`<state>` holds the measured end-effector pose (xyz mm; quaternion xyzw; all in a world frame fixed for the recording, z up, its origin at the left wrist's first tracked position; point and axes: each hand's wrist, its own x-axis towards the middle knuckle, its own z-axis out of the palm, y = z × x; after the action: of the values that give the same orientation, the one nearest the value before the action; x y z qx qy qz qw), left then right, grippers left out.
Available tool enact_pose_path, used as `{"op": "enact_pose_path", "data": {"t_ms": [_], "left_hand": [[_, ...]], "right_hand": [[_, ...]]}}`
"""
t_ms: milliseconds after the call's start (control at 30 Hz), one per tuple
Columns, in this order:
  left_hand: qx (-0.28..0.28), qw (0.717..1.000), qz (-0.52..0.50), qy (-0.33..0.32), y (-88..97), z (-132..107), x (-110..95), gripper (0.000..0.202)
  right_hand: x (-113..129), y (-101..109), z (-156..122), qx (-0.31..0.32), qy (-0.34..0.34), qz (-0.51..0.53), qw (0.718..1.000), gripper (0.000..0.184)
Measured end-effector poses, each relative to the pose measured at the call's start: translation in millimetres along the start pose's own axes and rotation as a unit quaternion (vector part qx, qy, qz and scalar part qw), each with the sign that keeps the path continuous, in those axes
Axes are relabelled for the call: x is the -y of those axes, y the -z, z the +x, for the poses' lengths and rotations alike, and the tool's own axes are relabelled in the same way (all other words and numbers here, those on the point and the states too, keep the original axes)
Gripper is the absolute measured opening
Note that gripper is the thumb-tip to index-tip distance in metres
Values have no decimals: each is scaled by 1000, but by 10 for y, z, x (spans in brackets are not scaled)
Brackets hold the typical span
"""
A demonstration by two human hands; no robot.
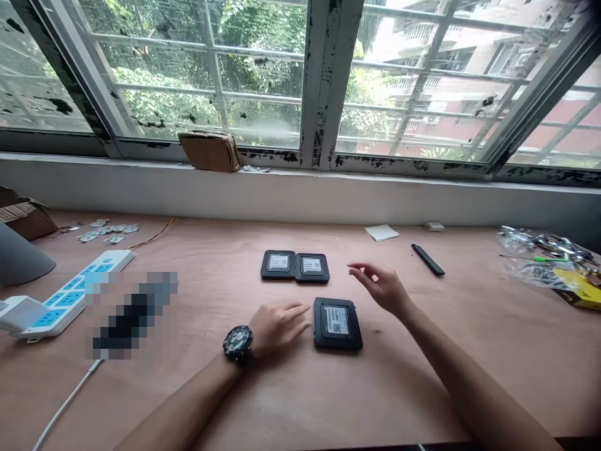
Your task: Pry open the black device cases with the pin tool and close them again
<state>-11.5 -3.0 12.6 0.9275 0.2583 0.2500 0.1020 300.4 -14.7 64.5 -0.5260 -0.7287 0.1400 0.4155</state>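
Observation:
A black flat drive (337,322) with a white label, probably an SSD, lies in front of me on the wooden table. Its edge looks thick, and I cannot tell whether more than one is stacked there. My left hand (280,326), watch on the wrist, rests just left of it with fingers stretched out and holding nothing. My right hand (381,287) hovers beyond its right side, fingers bent, thumb and fingertips apart, nothing between them. Farther back, two similar labelled black drives, a left one (278,265) and a right one (312,268), lie side by side.
A black bar-shaped object (427,260) and white paper (382,232) lie at the back right. Plastic bags with metal parts (544,250) and a yellow box (582,291) sit far right. A power strip (75,294) and a blurred-out object (134,316) are on the left.

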Motion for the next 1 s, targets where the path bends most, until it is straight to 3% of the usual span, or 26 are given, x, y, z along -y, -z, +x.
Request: {"op": "enact_pose_path", "data": {"t_ms": [133,200,267,367,500,600,733,900,1000], "left_hand": [[46,998,-39,-7,-102,61,-79,118],[68,996,-55,6,-182,109,-119,137],[81,994,-65,27,-248,156,-150,138],[75,993,-77,57,-283,202,-183,131],[40,992,-95,74,-245,183,-195,129],[18,990,-110,83,-215,130,-170,130],[10,988,-124,87,-195,81,-126,131],[10,986,-136,91,-182,83,-118,133],[13,986,-141,89,-187,83,-121,134]], "right_hand": [[-456,227,-180,106,-8,-200,974,31],[-588,249,-308,116,-19,-221,968,33],[-601,230,-403,101,-29,-218,970,32],[-434,131,-448,84,-47,-159,983,36],[-146,-91,-405,159,-81,-59,982,38],[-36,-231,-330,178,-116,-41,976,35],[29,-299,-154,208,-147,-47,966,39],[113,-328,38,244,-152,-125,950,45],[148,-377,74,260,-145,-161,941,58]]}}
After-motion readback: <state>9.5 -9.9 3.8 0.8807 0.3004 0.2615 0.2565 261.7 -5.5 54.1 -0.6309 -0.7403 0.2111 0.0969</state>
